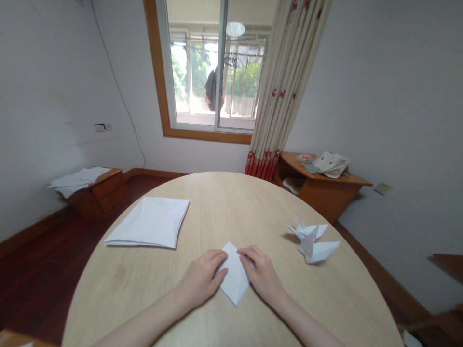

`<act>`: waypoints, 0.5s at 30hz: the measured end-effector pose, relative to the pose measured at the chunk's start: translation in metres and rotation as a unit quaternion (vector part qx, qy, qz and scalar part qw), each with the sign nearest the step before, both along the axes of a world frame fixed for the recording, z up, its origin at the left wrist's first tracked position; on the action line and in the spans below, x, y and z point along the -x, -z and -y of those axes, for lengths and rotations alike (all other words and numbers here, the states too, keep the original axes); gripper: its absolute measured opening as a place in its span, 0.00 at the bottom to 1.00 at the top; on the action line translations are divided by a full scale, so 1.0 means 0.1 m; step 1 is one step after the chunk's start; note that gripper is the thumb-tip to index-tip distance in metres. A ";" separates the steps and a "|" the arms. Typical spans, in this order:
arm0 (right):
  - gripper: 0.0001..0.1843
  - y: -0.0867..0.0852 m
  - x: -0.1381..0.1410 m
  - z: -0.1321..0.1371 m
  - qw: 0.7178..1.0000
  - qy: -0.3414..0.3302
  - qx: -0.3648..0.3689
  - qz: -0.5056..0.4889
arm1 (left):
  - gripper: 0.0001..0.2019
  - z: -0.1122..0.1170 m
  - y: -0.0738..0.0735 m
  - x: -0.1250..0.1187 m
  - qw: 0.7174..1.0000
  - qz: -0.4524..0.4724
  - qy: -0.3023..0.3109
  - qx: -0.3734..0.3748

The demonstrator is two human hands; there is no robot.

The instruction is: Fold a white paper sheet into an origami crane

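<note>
A small sheet of white paper, folded into a kite-like diamond (pixel 234 279), lies on the round table in front of me. My left hand (pixel 207 273) grips its left edge, the thumb on the lower part and the fingers near the upper corner. On the opposite edge, my right hand (pixel 263 271) pinches the paper with thumb and fingers. The fingertips partly cover both side edges. Two folded white paper cranes (pixel 318 250) stand to the right, close together. A stack of white square paper (pixel 150 222) rests on the left of the table.
The round pale wood table (pixel 231 193) has a curved edge on all visible sides. Behind it are a window (pixel 217 72) and a patterned curtain (pixel 278 96). A brown cabinet (pixel 325 193) with a cloth bag stands at right, a low drawer unit (pixel 108 190) with papers at left.
</note>
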State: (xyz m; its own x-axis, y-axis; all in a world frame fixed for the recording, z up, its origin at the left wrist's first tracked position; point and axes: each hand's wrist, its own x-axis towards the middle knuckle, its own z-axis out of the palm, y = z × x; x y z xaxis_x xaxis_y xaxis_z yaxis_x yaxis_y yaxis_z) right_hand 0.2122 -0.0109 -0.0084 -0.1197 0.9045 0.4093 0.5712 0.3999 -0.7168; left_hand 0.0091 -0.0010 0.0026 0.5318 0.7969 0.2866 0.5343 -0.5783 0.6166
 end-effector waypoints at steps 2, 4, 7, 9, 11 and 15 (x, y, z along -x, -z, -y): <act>0.12 0.03 0.00 -0.01 1.000 -0.001 -0.011 0.009 | 0.17 0.00 0.03 0.00 0.999 -0.037 0.012 -0.008; 0.12 0.06 -0.01 -0.02 0.999 0.000 -0.037 0.023 | 0.20 0.00 0.07 0.01 0.998 -0.060 0.029 -0.020; 0.12 0.08 -0.02 -0.03 0.995 -0.008 -0.087 0.055 | 0.23 -0.01 0.10 0.01 0.995 -0.080 0.053 -0.039; 0.14 0.06 -0.03 -0.03 0.993 -0.037 -0.086 0.072 | 0.26 -0.02 0.10 0.01 0.993 -0.093 0.066 -0.042; 0.16 0.02 -0.05 -0.01 0.992 -0.077 -0.061 0.082 | 0.30 -0.03 0.09 0.02 0.991 -0.096 0.079 -0.042; 0.16 -0.14 -0.13 0.02 0.985 -0.128 -0.015 0.111 | 0.44 -0.07 0.07 0.06 0.990 -0.090 0.099 -0.040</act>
State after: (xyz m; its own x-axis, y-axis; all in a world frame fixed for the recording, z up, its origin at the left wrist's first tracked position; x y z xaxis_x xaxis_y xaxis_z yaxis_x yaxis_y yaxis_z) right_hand 0.2249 -0.0128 0.0060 -0.4322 0.8210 0.3730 0.5904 0.5702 -0.5712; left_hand 0.0031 0.0061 -0.0044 0.7240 0.6500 0.2311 0.5016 -0.7260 0.4704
